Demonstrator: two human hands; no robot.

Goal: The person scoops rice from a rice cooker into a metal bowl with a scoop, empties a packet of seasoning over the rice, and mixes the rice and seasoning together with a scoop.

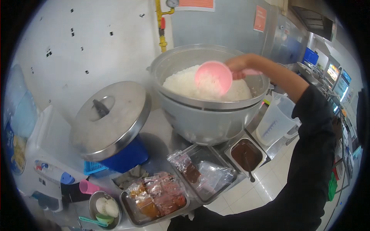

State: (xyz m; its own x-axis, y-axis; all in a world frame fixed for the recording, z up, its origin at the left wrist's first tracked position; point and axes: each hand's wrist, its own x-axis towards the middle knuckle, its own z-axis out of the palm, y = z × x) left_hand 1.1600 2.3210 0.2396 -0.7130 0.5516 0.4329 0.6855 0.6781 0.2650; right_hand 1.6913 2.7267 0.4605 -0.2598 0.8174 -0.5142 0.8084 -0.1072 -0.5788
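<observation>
Right hand (238, 65) grasping pink scoop (205, 70), long axis nine-to-three, bowl pointing nine o'clock, above white rice (177, 81); left hand's grip, can't tell

Pot rim (210, 104) — barrier around rice (181, 81)

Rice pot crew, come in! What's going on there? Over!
Right hand: gripping pink scoop. Left hand: out of view. Scoop: over rice in big pot. Lid: off, not blocking the pot.
</observation>
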